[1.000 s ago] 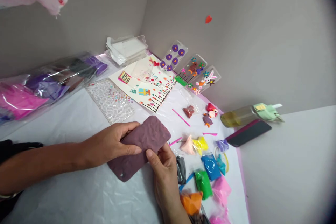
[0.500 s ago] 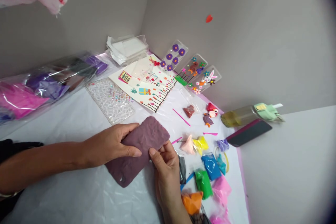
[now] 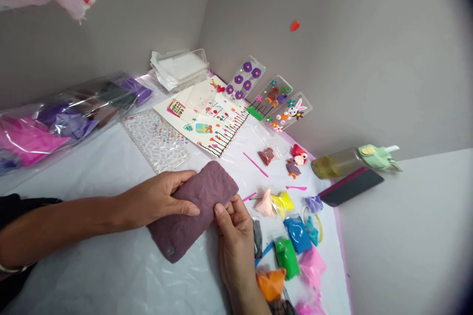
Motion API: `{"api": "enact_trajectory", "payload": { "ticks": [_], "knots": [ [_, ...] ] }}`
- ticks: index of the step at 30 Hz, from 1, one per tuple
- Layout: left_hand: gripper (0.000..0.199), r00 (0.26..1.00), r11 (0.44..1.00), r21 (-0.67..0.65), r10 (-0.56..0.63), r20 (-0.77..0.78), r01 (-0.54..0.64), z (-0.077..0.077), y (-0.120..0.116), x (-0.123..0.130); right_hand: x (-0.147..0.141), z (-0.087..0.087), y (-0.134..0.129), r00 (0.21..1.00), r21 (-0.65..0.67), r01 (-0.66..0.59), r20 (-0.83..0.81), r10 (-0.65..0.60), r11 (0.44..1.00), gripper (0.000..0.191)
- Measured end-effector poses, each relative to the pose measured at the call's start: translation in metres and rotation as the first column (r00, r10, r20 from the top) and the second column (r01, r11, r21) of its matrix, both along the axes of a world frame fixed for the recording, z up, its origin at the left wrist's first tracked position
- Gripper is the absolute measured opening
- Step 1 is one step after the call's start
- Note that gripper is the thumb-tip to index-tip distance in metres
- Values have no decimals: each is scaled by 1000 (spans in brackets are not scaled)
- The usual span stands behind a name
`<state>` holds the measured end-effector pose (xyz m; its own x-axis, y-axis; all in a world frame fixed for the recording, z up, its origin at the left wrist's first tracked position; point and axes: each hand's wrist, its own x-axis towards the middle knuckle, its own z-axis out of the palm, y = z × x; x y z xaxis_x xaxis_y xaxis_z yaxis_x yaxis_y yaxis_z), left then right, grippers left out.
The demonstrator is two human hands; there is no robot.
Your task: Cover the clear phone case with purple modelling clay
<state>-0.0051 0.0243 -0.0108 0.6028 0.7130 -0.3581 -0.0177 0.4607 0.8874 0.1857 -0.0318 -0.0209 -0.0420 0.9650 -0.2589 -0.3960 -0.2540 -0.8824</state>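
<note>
A flat phone case (image 3: 201, 197) coated in dull purple clay is held up over the table, tilted; its surface is lumpy, and a small clear spot shows at its lower left corner. My left hand (image 3: 162, 199) grips it from the left, thumb across the clay face and fingers mostly hidden behind. At its right long edge, my right hand (image 3: 235, 229) pinches the rim between thumb and curled fingers. Below the wrist area, clay packets lie beside my right hand, among them an orange packet (image 3: 271, 284) and a green packet (image 3: 287, 258).
Decorated clear cases (image 3: 244, 78) lean at the wall behind a drawn paper card (image 3: 201, 128). A textured clear sheet (image 3: 157, 142) holds small gems. Pink modelling tools (image 3: 255, 165), clay birds (image 3: 293, 168), a bottle (image 3: 336, 163) and a phone (image 3: 351, 187) lie right. A bag of clay (image 3: 66, 118) lies left.
My right thumb has shifted slightly up and right along the edge of the clay-covered case. The case has moved up a little; my left hand keeps its grip.
</note>
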Motion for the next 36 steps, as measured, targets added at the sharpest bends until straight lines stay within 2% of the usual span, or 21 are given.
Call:
{"api": "enact_trajectory", "payload": {
  "ticks": [5, 9, 14, 20, 24, 27, 36],
  "knots": [
    [44, 1000, 999, 33, 9, -29, -8, 2, 2, -1, -3, 4, 1, 996, 25, -80, 40, 79, 996, 33],
    [47, 1000, 999, 52, 16, -16, -15, 3, 2, -1, -3, 5, 1, 999, -17, -47, 26, 47, 999, 32],
    [43, 999, 994, 109, 34, -28, -31, 5, 1, -4, -7, 6, 0, 997, 19, -76, 27, 76, 997, 40],
    [42, 1000, 998, 57, 13, -7, -12, 5, 0, -1, -10, 6, -4, 993, 2, -78, 92, 78, 997, 27],
    [51, 996, 997, 78, 28, -89, -21, 5, 1, 0, -11, 8, -5, 984, -11, -139, 109, 139, 990, 32],
    [53, 988, 993, 114, 31, -154, -13, 7, 2, -1, -14, 10, -6, 985, -10, -133, 106, 134, 991, 34],
    [49, 983, 990, 137, -1, -184, 26, 10, 2, -2, -15, 11, -4, 989, -38, -123, 78, 125, 992, 38]
  ]
}}
